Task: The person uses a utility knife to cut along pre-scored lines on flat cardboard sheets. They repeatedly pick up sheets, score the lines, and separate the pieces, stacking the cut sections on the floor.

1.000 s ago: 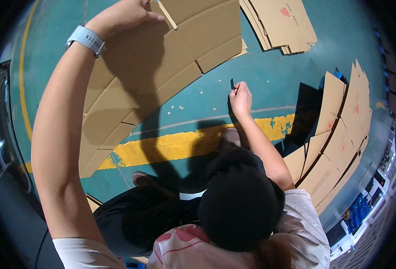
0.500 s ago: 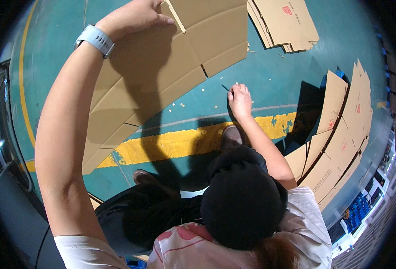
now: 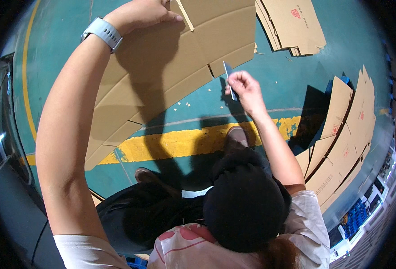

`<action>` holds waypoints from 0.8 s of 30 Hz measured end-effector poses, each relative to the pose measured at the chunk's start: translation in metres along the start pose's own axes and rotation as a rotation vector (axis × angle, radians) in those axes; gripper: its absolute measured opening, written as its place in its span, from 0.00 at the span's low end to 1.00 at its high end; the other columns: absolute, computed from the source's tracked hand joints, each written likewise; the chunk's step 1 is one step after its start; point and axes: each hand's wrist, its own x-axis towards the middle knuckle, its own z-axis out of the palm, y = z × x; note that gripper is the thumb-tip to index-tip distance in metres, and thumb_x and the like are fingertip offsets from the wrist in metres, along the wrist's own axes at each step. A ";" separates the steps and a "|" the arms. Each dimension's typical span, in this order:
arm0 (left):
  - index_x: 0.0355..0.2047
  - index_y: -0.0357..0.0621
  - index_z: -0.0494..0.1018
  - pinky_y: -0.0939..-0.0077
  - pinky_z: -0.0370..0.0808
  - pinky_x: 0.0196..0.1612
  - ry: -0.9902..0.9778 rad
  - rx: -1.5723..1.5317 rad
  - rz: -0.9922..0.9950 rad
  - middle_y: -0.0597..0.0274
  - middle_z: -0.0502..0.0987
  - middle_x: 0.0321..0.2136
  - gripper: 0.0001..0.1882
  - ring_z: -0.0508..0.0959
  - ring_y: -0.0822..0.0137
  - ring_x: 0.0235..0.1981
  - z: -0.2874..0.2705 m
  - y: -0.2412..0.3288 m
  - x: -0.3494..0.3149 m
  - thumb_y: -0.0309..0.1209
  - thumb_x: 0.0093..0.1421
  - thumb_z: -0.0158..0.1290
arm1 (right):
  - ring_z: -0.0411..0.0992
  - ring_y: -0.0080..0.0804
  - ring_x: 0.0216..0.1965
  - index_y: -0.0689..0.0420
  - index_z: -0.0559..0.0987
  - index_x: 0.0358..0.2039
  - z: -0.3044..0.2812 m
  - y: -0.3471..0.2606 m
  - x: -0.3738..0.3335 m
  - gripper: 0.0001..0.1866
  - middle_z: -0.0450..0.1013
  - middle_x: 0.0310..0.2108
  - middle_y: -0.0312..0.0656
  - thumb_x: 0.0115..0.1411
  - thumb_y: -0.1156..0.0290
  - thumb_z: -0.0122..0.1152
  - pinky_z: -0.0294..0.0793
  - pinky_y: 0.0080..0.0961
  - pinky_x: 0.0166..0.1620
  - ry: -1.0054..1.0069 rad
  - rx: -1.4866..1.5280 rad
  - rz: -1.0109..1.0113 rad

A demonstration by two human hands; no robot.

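A large brown cardboard sheet (image 3: 162, 89) with creases and short slots slants across the upper left. My left hand (image 3: 151, 12) grips its upper part, thumb against the face and other fingers partly hidden or out of view. Beside that hand, a narrow pale cardboard strip (image 3: 185, 17) lies along a slot. My right hand (image 3: 247, 87) is closed round a slim, flat, blade-like knife (image 3: 228, 74), its tip pointing up and away. The knife is just right of the sheet's lower edge, apparently apart from it.
Flat cardboard pieces (image 3: 292, 24) lie on the green floor at the far right. More cardboard sheets (image 3: 341, 148) stand stacked at my right, by something blue. Small scraps (image 3: 188, 104) dot the floor near a worn yellow stripe (image 3: 171, 145). Dark equipment (image 3: 14, 197) stands at my left.
My right hand has lifted slightly and turned, so the knife now shows upright in it. My left hand still grips the sheet; the whole view has shifted a little.
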 end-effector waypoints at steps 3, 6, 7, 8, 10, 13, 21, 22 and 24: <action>0.40 0.38 0.74 0.74 0.71 0.33 0.042 -0.063 0.058 0.65 0.78 0.25 0.19 0.73 0.75 0.26 0.004 -0.016 0.001 0.41 0.57 0.58 | 0.70 0.17 0.29 0.62 0.71 0.39 0.028 -0.047 0.011 0.08 0.72 0.26 0.34 0.59 0.78 0.56 0.71 0.16 0.34 0.068 -0.047 -0.270; 0.40 0.37 0.74 0.74 0.72 0.33 0.036 -0.008 0.052 0.64 0.78 0.25 0.19 0.73 0.74 0.26 0.004 -0.015 0.002 0.41 0.57 0.58 | 0.70 0.17 0.30 0.61 0.71 0.40 0.045 -0.066 0.025 0.09 0.71 0.27 0.34 0.58 0.79 0.56 0.71 0.16 0.34 0.095 -0.034 -0.365; 0.40 0.37 0.74 0.74 0.72 0.32 0.014 0.021 0.038 0.63 0.78 0.25 0.19 0.74 0.73 0.27 0.001 -0.009 0.001 0.40 0.57 0.58 | 0.70 0.17 0.29 0.61 0.71 0.40 0.045 -0.064 0.032 0.09 0.71 0.27 0.34 0.58 0.79 0.57 0.71 0.17 0.34 0.081 -0.050 -0.358; 0.40 0.37 0.74 0.74 0.72 0.32 -0.009 0.051 0.022 0.63 0.78 0.25 0.19 0.74 0.73 0.27 -0.001 -0.002 0.000 0.40 0.57 0.58 | 0.70 0.17 0.29 0.61 0.72 0.39 0.046 -0.064 0.036 0.08 0.71 0.26 0.33 0.58 0.78 0.57 0.71 0.17 0.34 0.066 -0.066 -0.350; 0.39 0.36 0.74 0.74 0.72 0.32 0.020 0.082 0.032 0.61 0.78 0.25 0.19 0.74 0.72 0.26 0.002 0.008 -0.005 0.40 0.57 0.58 | 0.66 0.17 0.26 0.61 0.73 0.33 0.052 -0.063 0.043 0.05 0.71 0.25 0.33 0.58 0.76 0.59 0.69 0.18 0.31 0.115 -0.199 -0.382; 0.38 0.34 0.74 0.73 0.71 0.31 0.069 -0.008 0.092 0.60 0.78 0.23 0.19 0.73 0.72 0.25 0.010 0.001 -0.007 0.39 0.56 0.58 | 0.62 0.18 0.25 0.62 0.73 0.29 0.062 -0.056 0.053 0.06 0.69 0.24 0.35 0.58 0.73 0.60 0.65 0.19 0.30 0.130 -0.189 -0.360; 0.38 0.33 0.74 0.71 0.73 0.33 0.058 0.010 0.085 0.55 0.79 0.26 0.18 0.76 0.69 0.26 0.013 0.015 -0.014 0.38 0.56 0.58 | 0.61 0.19 0.27 0.60 0.71 0.28 0.066 -0.033 0.059 0.05 0.65 0.23 0.33 0.59 0.75 0.57 0.65 0.19 0.32 0.188 -0.128 -0.373; 0.38 0.33 0.74 0.70 0.73 0.33 0.061 0.019 0.073 0.55 0.79 0.26 0.18 0.76 0.69 0.26 0.013 0.018 -0.015 0.38 0.56 0.58 | 0.61 0.19 0.27 0.60 0.71 0.29 0.064 -0.032 0.060 0.05 0.65 0.22 0.33 0.59 0.75 0.57 0.65 0.19 0.32 0.187 -0.120 -0.354; 0.38 0.33 0.74 0.70 0.73 0.33 0.070 0.029 0.072 0.55 0.79 0.26 0.18 0.76 0.69 0.26 0.013 0.019 -0.015 0.38 0.56 0.57 | 0.61 0.18 0.27 0.60 0.71 0.29 0.063 -0.030 0.061 0.05 0.65 0.22 0.32 0.60 0.75 0.57 0.65 0.18 0.32 0.173 -0.101 -0.336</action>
